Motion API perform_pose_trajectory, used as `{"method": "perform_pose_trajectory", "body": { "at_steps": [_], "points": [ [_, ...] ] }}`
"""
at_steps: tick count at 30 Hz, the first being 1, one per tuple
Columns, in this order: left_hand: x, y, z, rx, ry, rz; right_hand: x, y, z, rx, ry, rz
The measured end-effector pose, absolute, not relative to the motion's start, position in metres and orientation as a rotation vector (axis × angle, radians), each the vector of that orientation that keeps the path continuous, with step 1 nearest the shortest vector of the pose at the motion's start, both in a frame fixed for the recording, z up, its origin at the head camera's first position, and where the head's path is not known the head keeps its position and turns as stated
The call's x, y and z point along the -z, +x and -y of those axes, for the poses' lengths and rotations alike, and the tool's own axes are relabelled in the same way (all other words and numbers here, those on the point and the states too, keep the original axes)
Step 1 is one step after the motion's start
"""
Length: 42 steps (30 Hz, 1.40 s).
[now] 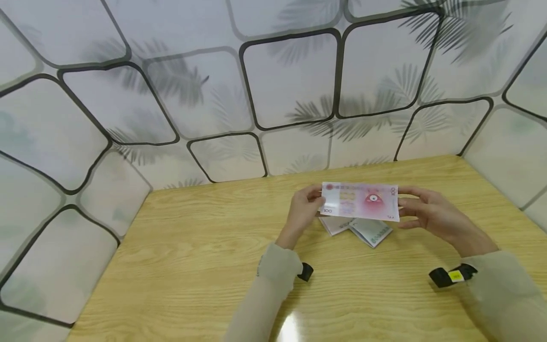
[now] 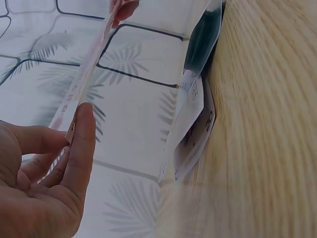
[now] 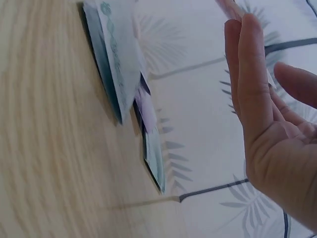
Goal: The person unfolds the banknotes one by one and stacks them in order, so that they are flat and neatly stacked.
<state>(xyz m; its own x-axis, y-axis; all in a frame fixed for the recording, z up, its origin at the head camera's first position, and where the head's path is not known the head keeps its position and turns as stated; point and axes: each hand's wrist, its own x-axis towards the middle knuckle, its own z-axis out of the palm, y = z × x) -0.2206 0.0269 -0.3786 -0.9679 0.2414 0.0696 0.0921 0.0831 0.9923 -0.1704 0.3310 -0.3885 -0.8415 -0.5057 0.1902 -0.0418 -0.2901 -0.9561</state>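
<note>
Pale wall panels (image 1: 295, 80) printed with dark rounded outlines and leaf fronds surround a wood-grain counter (image 1: 192, 256). From the head view, a pink banknote (image 1: 359, 202) is held spread between the left hand (image 1: 304, 209) and the right hand (image 1: 436, 213), in front of a pinkish folded note (image 1: 335, 225) and a greenish folded note (image 1: 373, 232) on the counter. To hold it flat, both ends are best set at one height, with only light outward tension, since thin paper probably buckles when squeezed inward.

The left wrist view shows the left thumb and fingers pinching the banknote near its end, the sheet seen almost edge-on, well apart from the folded notes. That pinch looks like the firm anchor; gripping close to the edge leaves the printed face uncovered.

On the right wrist view, the right fingers extend straight with the thumb standing off, so this end seems merely steadied, not clamped. Bringing the thumb gently against the edge would give surer control. The folded notes have loose flaps here, so clearance above them matters.
</note>
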Motion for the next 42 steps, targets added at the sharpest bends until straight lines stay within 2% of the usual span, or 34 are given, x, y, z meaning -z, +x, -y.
{"method": "perform_pose_trajectory", "body": {
  "at_steps": [5, 19, 42],
  "points": [
    [0.376, -0.218, -0.016, -2.035, 0.363, -2.199, 0.390, -0.172, -0.319, 2.223, -0.734, -1.596],
    [0.372, -0.213, 0.015, -1.979, 0.581, -2.257, 0.387, -0.173, -0.298, 2.283, -0.615, -1.676],
    [0.371, -0.201, 0.053, -1.994, 0.571, -2.214, 0.379, -0.173, -0.264, 2.356, -0.535, -1.760]
  ]
}}
